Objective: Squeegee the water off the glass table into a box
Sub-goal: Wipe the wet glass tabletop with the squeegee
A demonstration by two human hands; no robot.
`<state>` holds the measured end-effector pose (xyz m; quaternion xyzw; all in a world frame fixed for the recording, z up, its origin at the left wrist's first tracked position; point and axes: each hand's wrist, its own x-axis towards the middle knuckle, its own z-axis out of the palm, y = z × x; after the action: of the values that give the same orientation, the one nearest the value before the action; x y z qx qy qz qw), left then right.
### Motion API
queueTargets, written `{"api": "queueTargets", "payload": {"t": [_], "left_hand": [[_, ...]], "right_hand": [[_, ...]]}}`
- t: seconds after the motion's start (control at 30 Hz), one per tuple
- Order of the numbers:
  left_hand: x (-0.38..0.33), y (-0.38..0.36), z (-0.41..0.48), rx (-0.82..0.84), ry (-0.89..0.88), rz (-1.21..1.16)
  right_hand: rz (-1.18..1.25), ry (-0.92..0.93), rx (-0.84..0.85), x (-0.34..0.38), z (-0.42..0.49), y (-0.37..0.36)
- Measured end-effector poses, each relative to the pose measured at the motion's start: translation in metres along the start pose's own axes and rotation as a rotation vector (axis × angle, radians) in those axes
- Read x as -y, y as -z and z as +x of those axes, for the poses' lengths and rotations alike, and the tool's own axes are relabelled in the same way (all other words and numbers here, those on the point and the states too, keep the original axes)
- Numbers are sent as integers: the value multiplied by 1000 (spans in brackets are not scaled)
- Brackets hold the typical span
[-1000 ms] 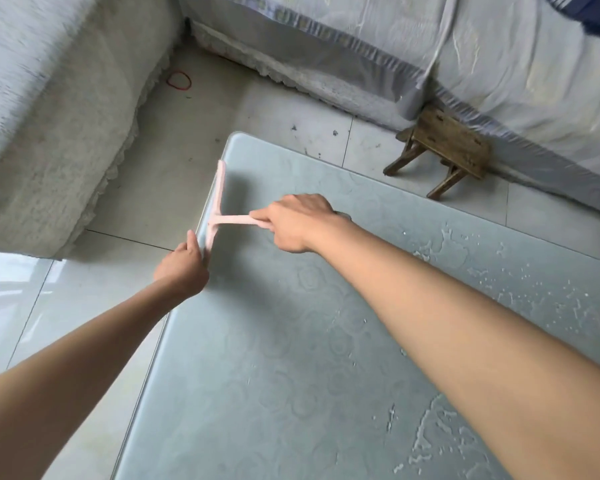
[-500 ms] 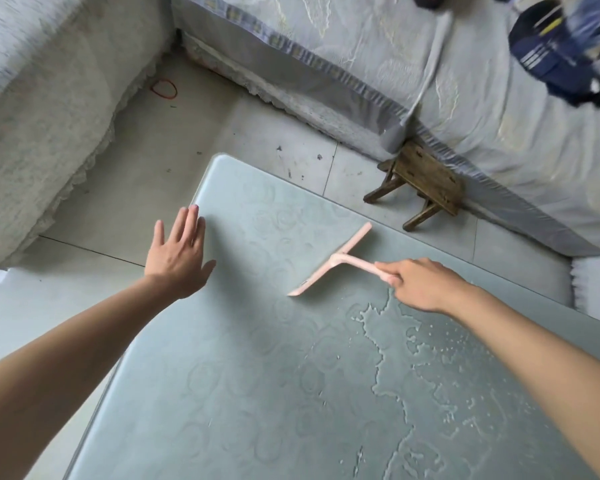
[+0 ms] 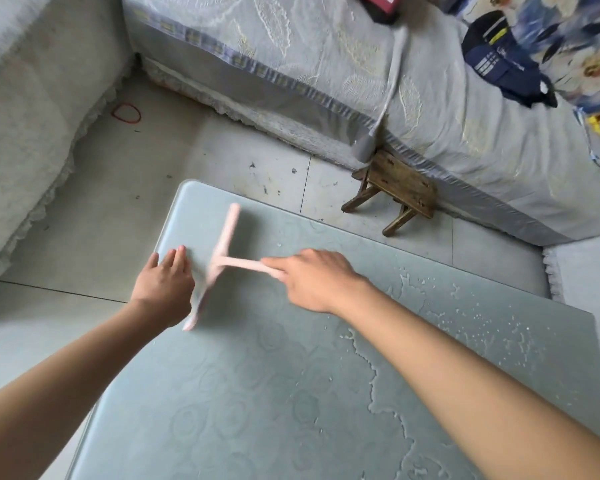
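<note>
Where the water lies: a ragged pool and scattered drops of water (image 3: 411, 296) are seen on the right part of the table (image 3: 257, 410); the left part looks dry.
Table: a pale green glass top with a faint rose pattern is crossed by both forearms.
Right hand (image 3: 316, 282): the grip is clenched round the handle end of the squeegee (image 3: 222, 259), knuckles up.
Squeegee: pink and T-shaped, it is blurred; it is held over the table's far left part, with the blade running from near to far, close to the left edge.
Left hand (image 3: 163, 285): the grip is released, fingers straight and laid flat at the table's left edge, just beside the blade; whether they touch cannot be told.
Floor (image 3: 118, 209): light tiles are seen, with a red rubber band (image 3: 125, 112) lying far left.
Stool (image 3: 399, 185): small, wooden, it is set beyond the table against the covered sofa (image 3: 326, 64).
Bag (image 3: 499, 64): dark blue, it is laid on the sofa, far right.
</note>
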<state>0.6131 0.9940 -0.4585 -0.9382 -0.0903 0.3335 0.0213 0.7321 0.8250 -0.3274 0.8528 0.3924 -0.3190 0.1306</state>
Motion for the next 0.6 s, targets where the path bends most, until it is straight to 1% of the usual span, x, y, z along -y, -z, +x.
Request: {"api": "queueTargets", "payload": {"t": [0.2, 0.27, 0.33, 0.43, 0.47, 0.53, 0.6], "left_hand": [[-6, 8, 3, 45, 0, 125], [-7, 11, 3, 56, 4, 136], [-7, 13, 3, 61, 15, 127], [-8, 11, 1, 54, 44, 108], [-5, 12, 2, 48, 62, 99], [-5, 15, 3, 44, 93, 87], [-14, 20, 2, 89, 115, 64]], "right_hand": [[274, -403, 48, -99, -84, -68], [320, -508, 88, -115, -114, -87], [318, -572, 130, -121, -137, -97], [206, -584, 139, -118, -143, -88], [164, -560, 109, -111, -139, -79], [132, -472, 19, -91, -131, -61], [119, -344, -54, -70, -121, -52]]}}
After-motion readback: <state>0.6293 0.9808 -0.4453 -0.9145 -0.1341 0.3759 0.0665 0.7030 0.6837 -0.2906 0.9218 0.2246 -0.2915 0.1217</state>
